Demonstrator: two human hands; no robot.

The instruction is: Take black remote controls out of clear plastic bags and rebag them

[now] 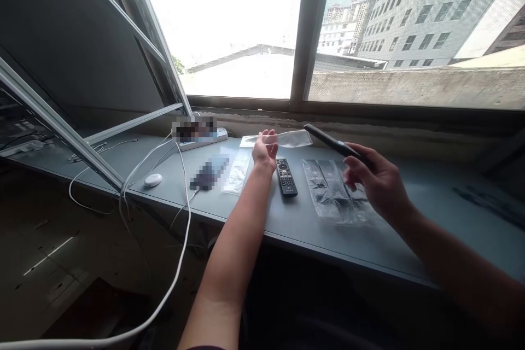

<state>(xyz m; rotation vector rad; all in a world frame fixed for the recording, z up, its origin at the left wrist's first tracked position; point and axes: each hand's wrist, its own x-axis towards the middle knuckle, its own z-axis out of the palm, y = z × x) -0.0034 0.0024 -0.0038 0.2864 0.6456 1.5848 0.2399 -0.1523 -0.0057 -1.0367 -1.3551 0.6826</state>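
The right hand [374, 178] has its fingers clamped on the rear half of a slim dark remote [326, 138], whose front end sticks out beyond the fingertips, toward the left fingers. The left hand [264, 152] is turned palm up, its fingers curled and seemingly closed on a limp clear bag [294, 139] that stretches from those fingers toward the remote. The remote's tip lies just above the bag's far end; whether the 2 touch cannot be told, nor which end of the bag is open. For handling the 2 together, a grip well back on the remote seems right, since it leaves the front end free of the right fingers. The tip would best be kept in line with the bag, not slanted across it, because thin plastic could snag on a corner. The left fingers should hold just 1 layer near the mouth, so the sides can part, and a light pull would keep creases out. Just below the left fingers, a 2nd remote [286, 178] lies face up on the desk [292, 220]; flat clear plastic [237, 176] lies to their left. Below the right fingers, at least 2 wrapped remotes [318, 176] lie close by, so a low wrist might brush them.
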